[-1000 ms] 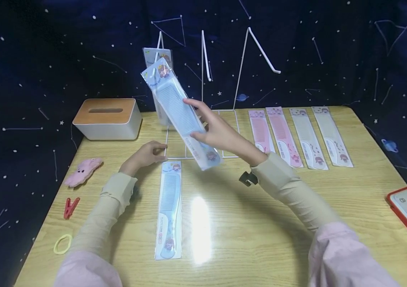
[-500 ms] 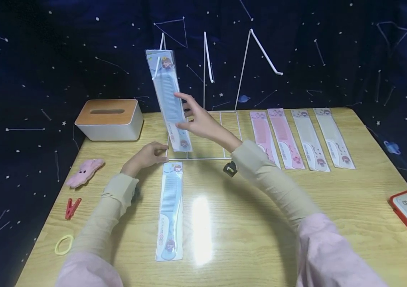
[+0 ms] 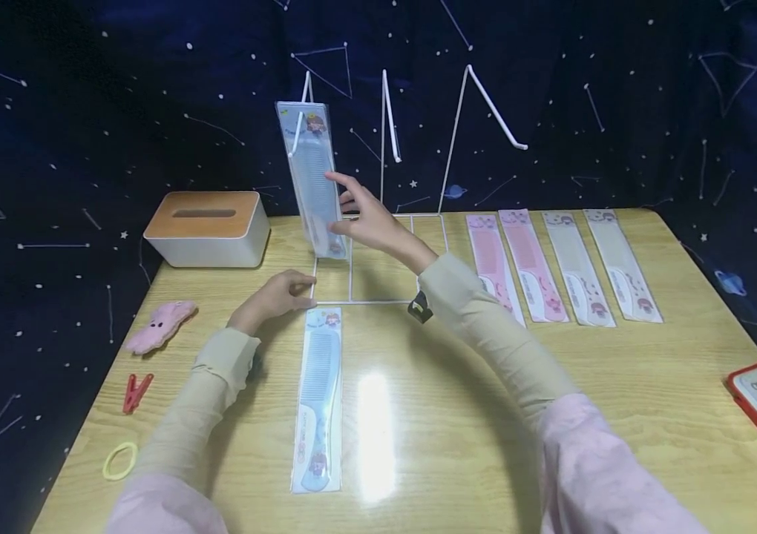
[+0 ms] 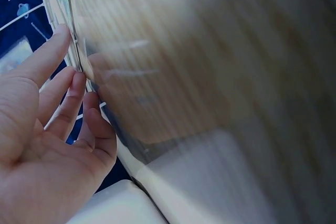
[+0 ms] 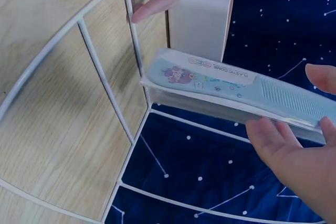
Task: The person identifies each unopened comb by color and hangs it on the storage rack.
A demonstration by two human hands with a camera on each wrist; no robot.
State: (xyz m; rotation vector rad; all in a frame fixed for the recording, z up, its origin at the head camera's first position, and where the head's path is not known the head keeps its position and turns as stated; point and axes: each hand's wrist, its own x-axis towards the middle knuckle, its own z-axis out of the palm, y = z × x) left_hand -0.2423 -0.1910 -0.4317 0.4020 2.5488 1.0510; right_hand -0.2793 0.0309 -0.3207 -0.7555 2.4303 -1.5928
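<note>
At the left hook of a white wire rack [image 3: 378, 302], a flat pale-blue plastic comb in a clear sleeve with a printed card [image 3: 312, 167] hangs slightly tilted, its handle end down; the hook's tip shows in front of the card top, so the sleeve appears threaded on it. Another pack seems to lie close behind.

The right hand [image 3: 375, 219] is loosely spread, thumb and forefinger at the sleeve's right edge, touching rather than clamped as far as can be told. The left hand [image 3: 273, 298] holds the front left corner of the rack's base, fingertips about the wire. A second blue sleeved comb [image 3: 317, 400] lies flat on the wood-grain desk [image 3: 672, 415] just in front of that corner.

The hanging pack should be light and fairly stiff along the comb, with the clear film slick and inclined to slide or flex. Its long edges around the comb's middle look the best hold; the top by the hook would probably crease or tear if tugged, and the thin teeth are better not squeezed. The rack looks light too, so a steadying grip on its base makes sense.
</note>
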